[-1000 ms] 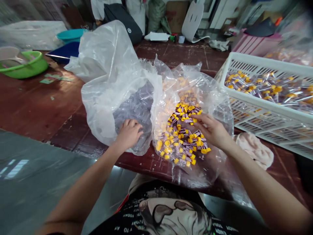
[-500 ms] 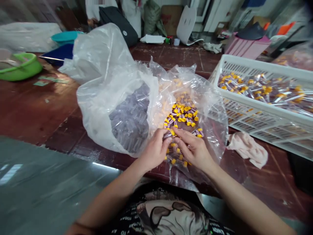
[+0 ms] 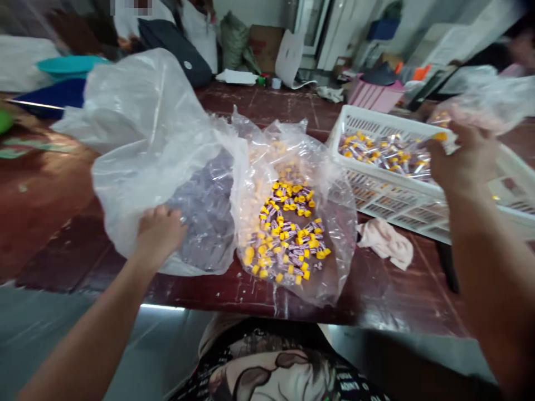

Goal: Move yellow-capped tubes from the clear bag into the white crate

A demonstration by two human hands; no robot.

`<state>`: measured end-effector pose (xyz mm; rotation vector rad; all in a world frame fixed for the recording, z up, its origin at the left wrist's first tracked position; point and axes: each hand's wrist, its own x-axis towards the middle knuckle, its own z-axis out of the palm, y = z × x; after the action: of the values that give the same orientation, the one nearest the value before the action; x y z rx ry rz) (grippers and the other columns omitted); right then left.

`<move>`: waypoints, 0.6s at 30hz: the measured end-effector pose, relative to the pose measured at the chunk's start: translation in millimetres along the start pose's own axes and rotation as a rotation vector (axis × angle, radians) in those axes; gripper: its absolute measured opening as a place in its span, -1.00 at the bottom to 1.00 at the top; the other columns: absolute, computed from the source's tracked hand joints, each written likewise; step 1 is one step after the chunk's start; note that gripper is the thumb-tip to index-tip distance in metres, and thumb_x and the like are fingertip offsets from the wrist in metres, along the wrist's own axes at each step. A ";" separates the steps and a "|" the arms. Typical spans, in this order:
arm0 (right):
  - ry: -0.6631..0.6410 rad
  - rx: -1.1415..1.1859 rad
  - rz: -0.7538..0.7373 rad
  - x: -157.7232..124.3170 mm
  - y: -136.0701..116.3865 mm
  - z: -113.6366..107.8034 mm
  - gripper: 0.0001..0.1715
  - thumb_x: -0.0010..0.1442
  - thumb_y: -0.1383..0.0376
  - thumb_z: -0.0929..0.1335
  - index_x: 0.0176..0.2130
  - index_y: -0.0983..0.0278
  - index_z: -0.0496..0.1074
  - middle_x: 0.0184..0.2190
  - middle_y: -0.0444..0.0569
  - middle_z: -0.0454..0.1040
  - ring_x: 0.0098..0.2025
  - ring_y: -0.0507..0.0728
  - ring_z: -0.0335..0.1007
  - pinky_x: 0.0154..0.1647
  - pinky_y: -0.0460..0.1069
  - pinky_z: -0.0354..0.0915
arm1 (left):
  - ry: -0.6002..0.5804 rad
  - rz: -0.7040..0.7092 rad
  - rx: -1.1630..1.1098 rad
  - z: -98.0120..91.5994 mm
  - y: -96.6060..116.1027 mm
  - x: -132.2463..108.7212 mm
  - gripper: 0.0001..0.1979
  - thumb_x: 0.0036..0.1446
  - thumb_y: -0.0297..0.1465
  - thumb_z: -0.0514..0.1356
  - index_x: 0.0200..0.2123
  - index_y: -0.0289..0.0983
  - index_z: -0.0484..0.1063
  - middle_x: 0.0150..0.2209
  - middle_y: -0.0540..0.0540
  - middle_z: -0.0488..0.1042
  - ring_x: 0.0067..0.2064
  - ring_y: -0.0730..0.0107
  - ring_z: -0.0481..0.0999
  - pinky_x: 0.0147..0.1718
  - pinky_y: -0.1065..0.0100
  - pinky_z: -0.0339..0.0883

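My left hand (image 3: 161, 231) is at the near side of the mouth of a large white plastic bag (image 3: 137, 161), next to the clear tubes (image 3: 204, 217) heaped inside. Its fingers are blurred, and whether they grip a tube cannot be made out. Over the white slatted basket (image 3: 384, 177) at the right, my right hand (image 3: 463, 150) pinches a clear tube with a yellow cap (image 3: 439, 136). Capped tubes (image 3: 376, 150) fill the basket's visible left part. Between bag and basket, small purple-printed pieces with yellow caps (image 3: 298, 239) lie spread on an opened clear bag (image 3: 334, 223).
A crumpled pink cloth (image 3: 387, 243) lies before the basket. Behind it stand a pink bin (image 3: 371, 93) and a clear bag of items (image 3: 493, 103). A turquoise basin (image 3: 71, 65) and a dark blue tray (image 3: 54, 99) are at the far left.
My hands have parted from above the yellow-capped pieces. The left has moved left to the white bag, the right has moved right over the basket with a capped tube. The view has shifted right.
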<state>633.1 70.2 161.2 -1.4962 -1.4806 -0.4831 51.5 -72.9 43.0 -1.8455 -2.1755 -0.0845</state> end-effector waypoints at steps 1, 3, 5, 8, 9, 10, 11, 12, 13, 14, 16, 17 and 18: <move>-0.049 -0.024 -0.040 -2.8 1.0 3.0 -0.53 0.35 0.08 0.32 0.19 0.11 0.43 0.14 0.09 0.47 0.21 0.34 0.36 0.25 0.42 0.23 | -0.004 0.009 0.007 7.7 -5.6 1.1 -0.68 0.27 -0.28 0.18 -0.02 -0.33 0.53 -0.03 -0.34 0.46 0.08 -0.19 0.39 0.07 -0.05 0.33; -0.176 -0.045 -0.152 -29.9 -19.1 19.7 -0.60 0.38 0.17 0.27 0.12 0.21 0.46 0.11 0.12 0.48 0.21 0.33 0.32 0.27 0.40 0.20 | 0.022 0.018 -0.031 18.5 -6.5 0.6 -0.67 0.27 -0.25 0.18 -0.01 -0.31 0.53 0.01 -0.31 0.45 0.09 -0.20 0.40 0.08 -0.09 0.33; -0.368 -0.028 -0.273 -75.9 -56.8 46.9 -0.74 0.36 0.22 0.31 -0.10 0.25 0.56 -0.09 0.04 0.58 0.00 0.22 0.44 0.18 0.22 0.32 | 0.094 -0.001 -0.106 21.6 1.6 -1.7 -0.64 0.26 -0.25 0.17 0.02 -0.33 0.50 0.09 -0.32 0.43 0.16 -0.24 0.37 0.14 -0.15 0.29; -0.594 -0.070 -0.333 -144.7 -109.9 89.1 -0.78 0.29 0.17 0.40 -0.21 0.24 0.60 -0.10 0.10 0.57 0.04 0.29 0.38 0.04 0.15 0.37 | 0.191 -0.037 -0.296 14.8 22.5 -8.0 -0.57 0.27 -0.26 0.12 0.10 -0.40 0.39 0.13 -0.35 0.46 0.20 -0.19 0.39 0.22 -0.15 0.23; -0.650 -0.100 -0.323 -160.8 -120.9 100.3 -0.76 0.25 0.17 0.43 -0.20 0.28 0.61 -0.05 0.18 0.55 0.09 0.36 0.34 0.03 0.18 0.36 | 0.192 -0.032 -0.390 10.8 30.8 -11.8 -0.56 0.28 -0.25 0.09 0.12 -0.40 0.36 0.10 -0.34 0.49 0.17 -0.13 0.44 0.22 -0.12 0.25; -0.694 -0.126 -0.307 -172.1 -127.7 109.4 -0.74 0.23 0.18 0.45 -0.19 0.33 0.60 -0.01 0.25 0.52 0.14 0.42 0.30 0.03 0.22 0.35 | 0.174 -0.015 -0.494 6.5 39.7 -16.7 -0.55 0.31 -0.23 0.05 0.14 -0.39 0.34 0.08 -0.33 0.51 0.13 -0.08 0.48 0.20 -0.08 0.29; -0.726 -0.143 -0.292 -178.9 -130.8 116.1 -0.73 0.23 0.21 0.45 -0.17 0.37 0.60 0.02 0.30 0.50 0.17 0.47 0.27 0.05 0.25 0.34 | 0.141 0.009 -0.599 2.2 48.8 -22.7 -0.54 0.33 -0.20 0.02 0.16 -0.36 0.32 0.06 -0.30 0.52 0.09 -0.03 0.52 0.17 -0.03 0.34; -0.744 -0.148 -0.278 -181.8 -130.8 120.0 -0.73 0.24 0.24 0.43 -0.15 0.40 0.59 0.03 0.33 0.48 0.18 0.50 0.25 0.07 0.28 0.32 | 0.100 0.036 -0.697 -1.8 58.1 -29.6 -0.54 0.35 -0.18 0.00 0.17 -0.33 0.31 0.06 -0.28 0.53 0.07 0.01 0.54 0.14 0.01 0.37; -0.753 -0.142 -0.270 -181.6 -128.8 121.2 -0.73 0.27 0.28 0.39 -0.12 0.42 0.58 0.03 0.34 0.48 0.19 0.50 0.25 0.08 0.29 0.31 | 0.058 0.061 -0.781 -5.3 67.4 -37.1 -0.54 0.36 -0.16 -0.01 0.17 -0.31 0.31 0.07 -0.26 0.52 0.07 0.05 0.54 0.13 0.04 0.38; -0.756 -0.126 -0.269 -179.4 -125.9 119.5 -0.72 0.31 0.30 0.35 -0.10 0.43 0.57 0.03 0.34 0.48 0.19 0.50 0.26 0.11 0.31 0.30 | 0.011 0.087 -0.850 -8.2 76.4 -44.4 -0.55 0.38 -0.15 -0.02 0.18 -0.28 0.31 0.10 -0.25 0.51 0.10 0.07 0.53 0.14 0.06 0.38; -0.762 -0.086 -0.277 -172.9 -121.2 108.0 -0.67 0.37 0.31 0.29 -0.01 0.43 0.54 0.03 0.31 0.50 0.17 0.42 0.33 0.15 0.28 0.30 | -0.076 0.130 -0.958 -12.0 93.1 -56.6 -0.58 0.41 -0.14 -0.02 0.17 -0.24 0.31 0.14 -0.22 0.49 0.16 0.11 0.50 0.18 0.07 0.34; -0.765 -0.045 -0.288 -170.3 -120.7 98.8 -0.65 0.40 0.30 0.27 0.05 0.42 0.51 0.02 0.26 0.52 0.13 0.36 0.38 0.16 0.24 0.33 | -0.120 0.153 -1.006 -12.9 100.8 -60.7 -0.59 0.42 -0.14 -0.02 0.16 -0.22 0.31 0.15 -0.22 0.49 0.18 0.12 0.49 0.20 0.07 0.33; -0.763 0.037 -0.308 -168.9 -122.1 88.2 -0.63 0.42 0.28 0.26 0.10 0.38 0.48 0.01 0.21 0.54 0.09 0.29 0.44 0.14 0.19 0.36 | -0.164 0.179 -1.053 -13.4 108.1 -63.0 -0.61 0.42 -0.13 -0.02 0.15 -0.21 0.31 0.16 -0.21 0.49 0.19 0.13 0.48 0.21 0.07 0.32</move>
<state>458.9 27.3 23.3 -1.5013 -2.3168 -0.0396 168.0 -116.9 24.8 -2.5971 -2.2262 -1.2891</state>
